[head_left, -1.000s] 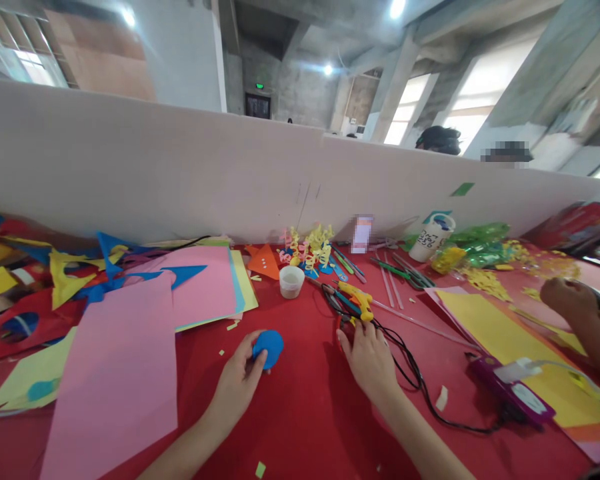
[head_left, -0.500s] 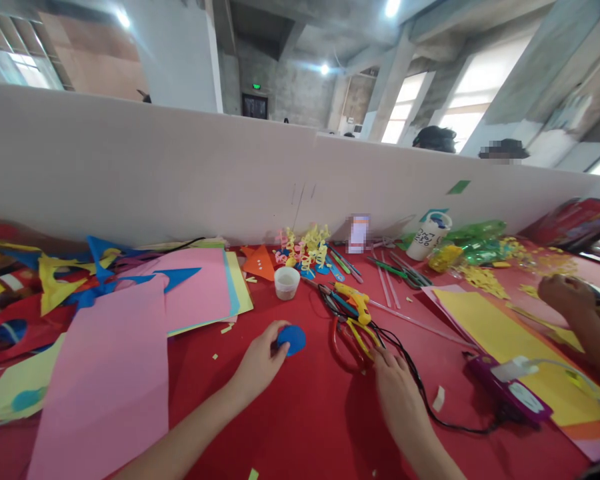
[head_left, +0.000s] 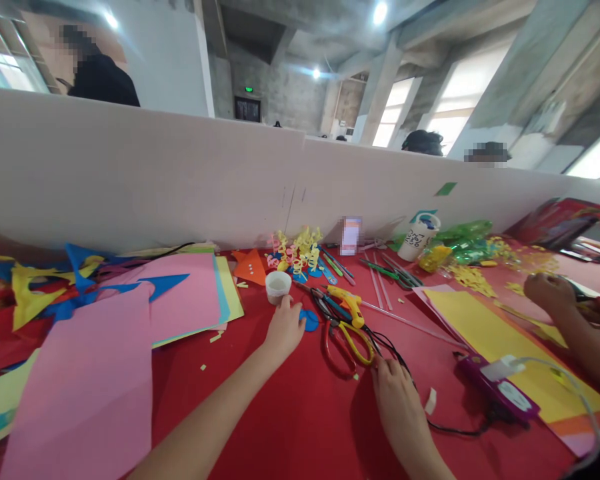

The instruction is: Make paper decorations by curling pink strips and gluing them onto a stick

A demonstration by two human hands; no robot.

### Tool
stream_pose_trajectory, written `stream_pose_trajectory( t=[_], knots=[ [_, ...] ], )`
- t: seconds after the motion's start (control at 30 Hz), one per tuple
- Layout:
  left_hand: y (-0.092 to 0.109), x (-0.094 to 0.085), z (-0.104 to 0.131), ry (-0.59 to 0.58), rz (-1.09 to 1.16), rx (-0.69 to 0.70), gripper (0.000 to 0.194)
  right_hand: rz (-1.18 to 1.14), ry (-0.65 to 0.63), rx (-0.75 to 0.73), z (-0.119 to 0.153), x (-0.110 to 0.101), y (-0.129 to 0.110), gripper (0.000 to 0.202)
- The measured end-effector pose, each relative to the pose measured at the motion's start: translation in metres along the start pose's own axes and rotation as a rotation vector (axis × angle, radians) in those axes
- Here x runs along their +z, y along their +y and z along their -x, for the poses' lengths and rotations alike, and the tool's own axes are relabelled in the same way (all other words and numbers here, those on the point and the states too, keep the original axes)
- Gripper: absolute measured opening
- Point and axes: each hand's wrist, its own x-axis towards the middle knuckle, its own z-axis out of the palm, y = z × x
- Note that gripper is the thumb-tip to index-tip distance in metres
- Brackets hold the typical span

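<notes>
My left hand [head_left: 284,328] reaches over the red table with its fingers apart. Its fingertips are at the lower side of a small white cup [head_left: 278,285]; whether they touch it I cannot tell. A blue paper circle [head_left: 310,321] lies flat by the thumb's side, partly covered by the hand. Nearer the front, my right hand [head_left: 395,390] rests on the table, fingers lying together and loosely bent, beside a black cord. Just beyond it are scissors [head_left: 358,344] with red and yellow loop handles and a yellow glue gun [head_left: 349,305].
Pink paper [head_left: 87,380] and coloured sheets and scraps cover the left. Curly yellow paper pieces [head_left: 307,250] stand behind the cup. To the right are a yellow sheet [head_left: 480,333], a purple power strip [head_left: 500,389] and a co-worker's hand [head_left: 550,293]. A white partition [head_left: 180,173] runs behind.
My left hand has moved forward from holding the blue circle to the cup; the circle now lies on the table. My right hand stays near the cord. The view has shifted slightly right.
</notes>
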Motion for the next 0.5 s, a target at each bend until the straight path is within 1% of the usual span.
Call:
stream_pose_trajectory(
  t=[0.1,0.2,0.33,0.4,0.5],
  knots=[
    [0.008,0.003,-0.004,0.020,-0.079,0.030,0.033,-0.045,0.013,0.029,0.004,0.003,0.002,0.044],
    [0.017,0.008,-0.019,0.026,-0.128,0.037,0.038,-0.065,0.019,0.102,0.005,-0.002,0.004,0.039],
    [0.023,0.014,-0.045,0.030,-0.167,-0.029,0.041,-0.114,0.010,0.250,0.002,-0.017,0.006,0.039],
    [0.024,0.017,-0.054,0.034,-0.178,-0.069,0.042,-0.140,0.001,0.268,-0.003,-0.019,0.007,0.042],
    [0.024,0.020,-0.062,0.041,-0.177,-0.116,0.043,-0.204,0.016,0.249,-0.013,-0.013,0.010,0.043]
  ],
)
